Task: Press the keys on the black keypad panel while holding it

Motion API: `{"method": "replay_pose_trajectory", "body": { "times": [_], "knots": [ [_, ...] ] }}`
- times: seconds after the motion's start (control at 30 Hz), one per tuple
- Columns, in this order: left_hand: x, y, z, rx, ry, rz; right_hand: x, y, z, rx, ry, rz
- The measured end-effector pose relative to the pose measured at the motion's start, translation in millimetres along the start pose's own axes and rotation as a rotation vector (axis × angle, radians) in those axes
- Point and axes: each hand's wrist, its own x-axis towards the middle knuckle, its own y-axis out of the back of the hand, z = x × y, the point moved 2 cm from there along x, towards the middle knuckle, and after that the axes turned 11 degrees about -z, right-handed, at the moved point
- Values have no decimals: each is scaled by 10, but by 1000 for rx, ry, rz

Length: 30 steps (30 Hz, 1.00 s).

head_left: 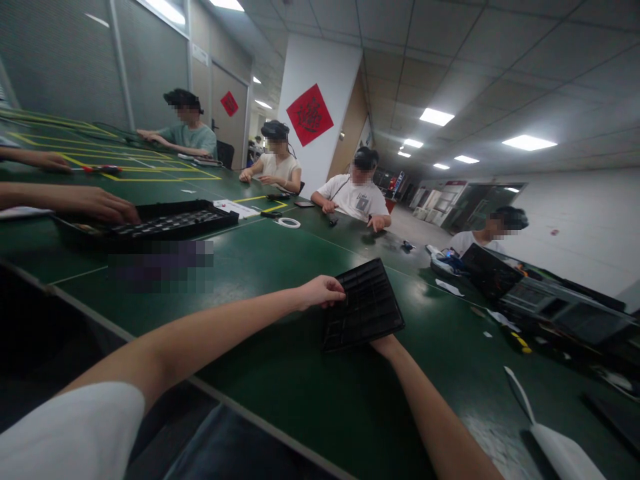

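Note:
A black tray (pixel 367 303) divided into small compartments is tilted up above the green table (pixel 280 360). My right hand (pixel 384 344) grips it from below at its lower edge, most of the fingers hidden behind it. In front of the tray's left side, my left hand (pixel 324 292) is closed, thumb and fingertips pinched together at the compartments. Whatever those fingertips hold, if anything, is too small to make out. The compartments look dark, and I cannot tell what lies in them.
At left, another person's hand (pixel 107 205) reaches into a black case (pixel 200 217). A roll of white tape (pixel 289 223) lies beyond. Several people sit across the table. An opened computer case (pixel 560 310) stands at right, with a white strap-like object (pixel 563 447) nearer me.

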Motion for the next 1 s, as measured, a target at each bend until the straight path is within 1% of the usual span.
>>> {"method": "replay_pose_trajectory", "body": {
  "times": [0.1,0.23,0.3,0.4,0.47,0.53,0.57,0.63,0.7,0.77,0.83,0.87,0.93,1.0],
  "knots": [
    [20,-17,-14,105,-26,4,-20,8,-20,0,-7,-4],
    [39,-9,-19,165,-112,-38,-44,15,38,51,-20,65],
    [31,6,-4,217,-157,-36,-58,17,96,49,-31,86],
    [5,12,32,312,-220,2,-80,26,145,1,-60,65],
    [-4,0,54,323,-241,18,-88,35,110,-9,-71,36],
    [2,-8,62,237,-201,45,-86,41,22,-5,-64,19],
    [10,-7,57,127,-150,64,-80,41,-32,1,-52,13],
    [26,-4,40,-165,-25,94,-62,29,-129,20,-21,-20],
    [34,-4,31,-404,65,92,-46,9,-183,42,13,-73],
    [36,-1,29,-502,105,86,-40,1,-181,53,22,-92],
    [32,6,23,-449,114,94,-47,16,-137,46,3,-37],
    [30,9,20,-371,100,94,-54,27,-108,34,-8,-6],
    [22,9,21,-117,28,73,-70,41,-55,15,-10,17],
    [7,-1,23,155,-52,45,-84,41,-10,13,-6,-1]
  ]
}}
